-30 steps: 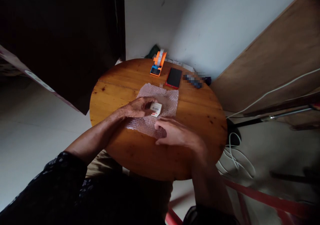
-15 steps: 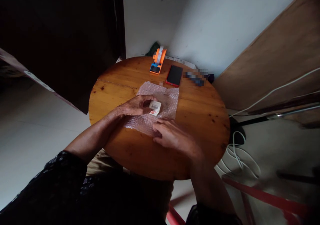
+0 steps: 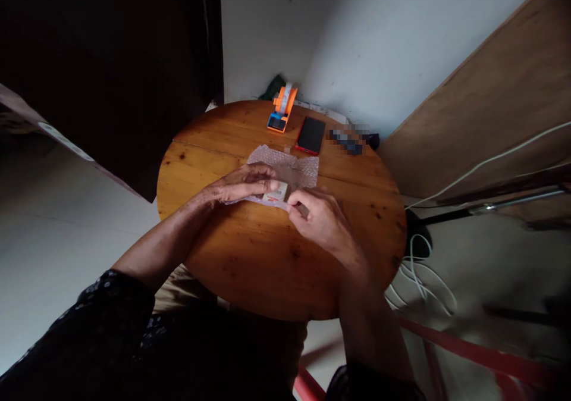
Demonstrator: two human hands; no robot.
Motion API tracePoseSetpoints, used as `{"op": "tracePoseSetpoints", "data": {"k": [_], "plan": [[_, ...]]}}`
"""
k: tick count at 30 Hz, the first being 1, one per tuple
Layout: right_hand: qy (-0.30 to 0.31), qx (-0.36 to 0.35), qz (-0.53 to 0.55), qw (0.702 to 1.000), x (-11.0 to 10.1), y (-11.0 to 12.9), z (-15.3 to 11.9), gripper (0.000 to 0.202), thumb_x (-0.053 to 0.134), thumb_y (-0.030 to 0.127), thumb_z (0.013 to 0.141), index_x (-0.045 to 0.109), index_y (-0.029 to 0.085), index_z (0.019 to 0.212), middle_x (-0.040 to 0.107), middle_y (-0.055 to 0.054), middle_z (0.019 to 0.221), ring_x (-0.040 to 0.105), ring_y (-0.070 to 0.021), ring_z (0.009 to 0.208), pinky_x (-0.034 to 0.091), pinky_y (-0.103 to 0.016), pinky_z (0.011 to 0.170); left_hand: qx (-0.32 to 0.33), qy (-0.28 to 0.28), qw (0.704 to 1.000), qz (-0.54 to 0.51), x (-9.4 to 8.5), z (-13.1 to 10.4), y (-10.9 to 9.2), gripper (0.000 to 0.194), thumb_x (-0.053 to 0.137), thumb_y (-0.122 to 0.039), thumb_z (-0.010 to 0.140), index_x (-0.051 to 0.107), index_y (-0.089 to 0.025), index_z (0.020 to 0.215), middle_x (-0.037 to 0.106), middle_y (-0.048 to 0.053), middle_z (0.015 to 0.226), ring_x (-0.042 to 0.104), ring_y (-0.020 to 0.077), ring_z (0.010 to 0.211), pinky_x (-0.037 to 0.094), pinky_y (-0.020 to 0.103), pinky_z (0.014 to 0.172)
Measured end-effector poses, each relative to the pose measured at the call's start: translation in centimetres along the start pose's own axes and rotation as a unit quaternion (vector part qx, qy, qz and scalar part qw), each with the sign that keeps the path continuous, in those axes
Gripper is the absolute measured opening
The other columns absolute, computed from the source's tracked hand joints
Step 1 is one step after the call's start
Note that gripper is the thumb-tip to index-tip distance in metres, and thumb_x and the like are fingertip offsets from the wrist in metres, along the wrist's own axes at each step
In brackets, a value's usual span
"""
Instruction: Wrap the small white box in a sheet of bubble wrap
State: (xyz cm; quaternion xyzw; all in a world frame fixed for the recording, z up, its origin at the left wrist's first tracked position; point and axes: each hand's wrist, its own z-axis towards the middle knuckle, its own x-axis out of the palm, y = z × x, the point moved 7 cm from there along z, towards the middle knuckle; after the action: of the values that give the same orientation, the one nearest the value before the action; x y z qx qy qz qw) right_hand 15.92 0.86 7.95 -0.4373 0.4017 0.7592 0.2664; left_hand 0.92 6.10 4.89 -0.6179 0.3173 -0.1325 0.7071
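Observation:
A small white box (image 3: 277,193) with printed marks lies on a sheet of bubble wrap (image 3: 306,168) at the middle of the round wooden table. My left hand (image 3: 245,182) is closed round the box's left side, its thumb on the top. Just right of the box, my right hand (image 3: 319,215) pinches the near edge of the bubble wrap between thumb and fingers. That near edge is lifted up against the front of the box.
Behind the wrap on the wooden table (image 3: 267,258) stand an orange tape dispenser (image 3: 283,108), a phone with a red edge (image 3: 311,135) and a blurred dark item (image 3: 347,141). A white cable (image 3: 417,276) lies on the floor at the right.
The near edge of the bubble wrap has been lifted and folded up toward the box. My right hand has moved up and right with it; my left thumb now lies over the box.

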Motion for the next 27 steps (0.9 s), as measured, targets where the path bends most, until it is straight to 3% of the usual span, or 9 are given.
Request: {"op": "tracePoseSetpoints", "data": {"k": [4, 8, 11, 14, 18, 22, 24, 27], "plan": [[-0.042, 0.076, 0.008, 0.996, -0.1, -1.6, 0.3, 0.011, 0.055, 0.023, 0.085, 0.064, 0.024, 0.079, 0.069, -0.002, 0.076, 0.059, -0.0173, 0.064, 0.041, -0.03, 0.064, 0.036, 0.011, 0.998, 0.055, -0.4, -0.3, -0.8, 0.054, 0.066, -0.067, 0.079, 0.066, -0.017, 0.099, 0.064, 0.011, 0.124, 0.062, 0.0263, 0.111, 0.051, 0.041, 0.095], [-0.069, 0.116, 0.031, 0.99, 0.1, -2.4, 0.3, 0.011, 0.055, 0.026, 0.084, 0.064, 0.024, 0.079, 0.067, -0.001, 0.071, 0.059, -0.0165, 0.062, 0.043, -0.029, 0.062, 0.058, -0.007, 0.995, 0.081, -0.1, 0.1, 0.0, 0.04, 0.079, -0.047, 0.072, 0.066, -0.016, 0.093, 0.059, 0.012, 0.134, 0.06, 0.0238, 0.114, 0.051, 0.036, 0.095], [-0.077, 0.122, 0.064, 0.988, 0.2, -2.8, 0.4, 0.013, 0.054, 0.029, 0.086, 0.063, 0.024, 0.079, 0.069, -0.001, 0.073, 0.063, -0.0176, 0.067, 0.046, -0.03, 0.065, 0.06, -0.062, 0.991, 0.098, 0.0, 0.6, 0.8, 0.025, 0.073, -0.032, 0.076, 0.065, -0.015, 0.092, 0.066, 0.01, 0.113, 0.063, 0.0167, 0.091, 0.052, 0.03, 0.079], [-0.06, 0.101, 0.11, 0.987, 0.7, -2.7, 0.5, 0.018, 0.061, 0.038, 0.085, 0.065, 0.024, 0.096, 0.074, -0.004, 0.092, 0.069, -0.0224, 0.086, 0.051, -0.034, 0.078, 0.039, -0.098, 0.989, 0.108, 0.1, 0.8, 1.5, 0.016, 0.064, -0.027, 0.081, 0.065, -0.015, 0.092, 0.064, 0.003, 0.083, 0.056, 0.0127, 0.071, 0.047, 0.025, 0.064], [-0.043, 0.104, 0.112, 0.987, 1.2, -3.1, 0.7, 0.045, 0.071, 0.041, 0.077, 0.063, 0.023, 0.118, 0.074, -0.008, 0.11, 0.069, -0.0274, 0.099, 0.052, -0.038, 0.084, 0.036, -0.106, 0.99, 0.081, 0.2, 0.9, 1.9, 0.014, 0.065, -0.026, 0.081, 0.064, -0.013, 0.085, 0.06, 0.002, 0.076, 0.053, 0.0112, 0.067, 0.043, 0.022, 0.058], [-0.035, 0.138, 0.099, 0.985, 1.5, -4.4, 0.6, 0.022, 0.061, 0.038, 0.083, 0.068, 0.021, 0.095, 0.073, -0.005, 0.088, 0.066, -0.0219, 0.079, 0.048, -0.033, 0.072, 0.011, -0.097, 0.995, 0.027, 0.2, 1.1, 2.2, 0.017, 0.066, -0.029, 0.081, 0.064, -0.012, 0.086, 0.059, 0.0, 0.072, 0.049, 0.0088, 0.062, 0.039, 0.02, 0.054], [-0.051, 0.143, 0.128, 0.98, 1.6, -5.0, 0.7, 0.021, 0.058, 0.039, 0.084, 0.067, 0.02, 0.084, 0.07, -0.003, 0.078, 0.063, -0.0189, 0.07, 0.046, -0.031, 0.067, -0.002, -0.094, 0.996, 0.0, 0.3, 1.2, 2.3, 0.018, 0.066, -0.028, 0.081, 0.064, -0.011, 0.088, 0.058, -0.001, 0.07, 0.047, 0.0074, 0.058, 0.036, 0.019, 0.052], [-0.086, 0.14, 0.202, 0.966, 1.6, -5.4, 0.8, 0.023, 0.06, 0.042, 0.082, 0.068, 0.02, 0.083, 0.072, -0.003, 0.082, 0.064, -0.0191, 0.074, 0.047, -0.031, 0.07, -0.008, -0.1, 0.995, -0.027, 0.3, 1.3, 2.6, 0.016, 0.068, -0.026, 0.079, 0.063, -0.012, 0.083, 0.055, -0.002, 0.066, 0.043, 0.0061, 0.055, 0.033, 0.018, 0.05]]}}
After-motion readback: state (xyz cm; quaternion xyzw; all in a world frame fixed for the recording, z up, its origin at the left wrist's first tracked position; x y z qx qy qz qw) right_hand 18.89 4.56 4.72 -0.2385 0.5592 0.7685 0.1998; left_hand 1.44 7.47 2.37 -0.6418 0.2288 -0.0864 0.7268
